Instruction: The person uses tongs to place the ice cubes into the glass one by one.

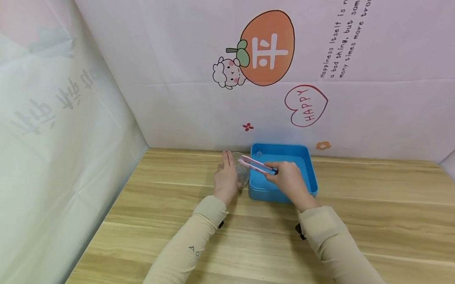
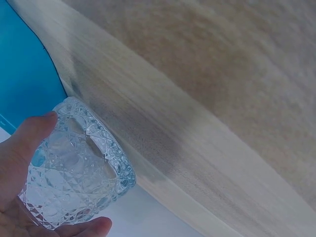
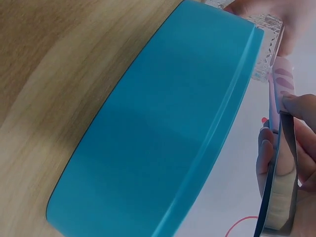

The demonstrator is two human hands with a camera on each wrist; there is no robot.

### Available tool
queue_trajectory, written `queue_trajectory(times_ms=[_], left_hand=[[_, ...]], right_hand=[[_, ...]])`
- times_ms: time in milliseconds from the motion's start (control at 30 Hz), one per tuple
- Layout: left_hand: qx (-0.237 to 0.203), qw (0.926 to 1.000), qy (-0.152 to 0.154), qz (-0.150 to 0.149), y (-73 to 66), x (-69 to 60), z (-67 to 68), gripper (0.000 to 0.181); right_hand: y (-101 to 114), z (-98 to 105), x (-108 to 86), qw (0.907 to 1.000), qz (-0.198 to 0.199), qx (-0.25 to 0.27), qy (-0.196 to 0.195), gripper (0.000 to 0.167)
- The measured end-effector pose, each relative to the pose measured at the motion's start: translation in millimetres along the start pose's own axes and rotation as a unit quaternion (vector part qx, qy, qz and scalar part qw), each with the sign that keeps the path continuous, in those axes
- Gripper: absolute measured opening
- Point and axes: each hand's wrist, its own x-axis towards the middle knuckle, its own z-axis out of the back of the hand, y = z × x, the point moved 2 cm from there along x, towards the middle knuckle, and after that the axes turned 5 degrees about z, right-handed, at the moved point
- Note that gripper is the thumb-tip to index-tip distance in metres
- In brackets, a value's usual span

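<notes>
A clear cut-glass cup with a diamond pattern (image 2: 74, 173) stands against the left side of a blue box (image 1: 282, 196). My left hand (image 1: 226, 179) grips the cup from its left, thumb on one side and fingers on the other. In my right hand (image 1: 290, 177) is a pair of metal tongs with pink tips (image 1: 255, 165), pinched between thumb and fingers. The tips reach over the box's left rim to the cup's mouth. Whether they hold anything cannot be made out. A small clear piece (image 1: 259, 153) lies in the box's far left corner.
The wooden table (image 1: 163, 207) spreads to both sides and in front of the box. Right behind the box and cup rises a white printed backdrop (image 1: 190, 115). Another white sheet (image 1: 59, 151) hangs along the left edge.
</notes>
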Motion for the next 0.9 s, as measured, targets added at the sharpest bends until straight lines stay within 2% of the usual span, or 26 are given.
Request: queue_trajectory(times_ms=[367,900], left_hand=[[-0.009,0.9999,0.005,0.004,0.0,2.4,-1.0,0.108],[0.015,0.9999,-0.004,-0.002,-1.3,-2.1,1.9,0.108]], right_hand=[[1.1,-0.8,2.0,0.9998,-0.018,0.010,0.006,0.032],[0.7,-2.0,-0.5,0.9999,-0.012,0.001,0.002,0.034]])
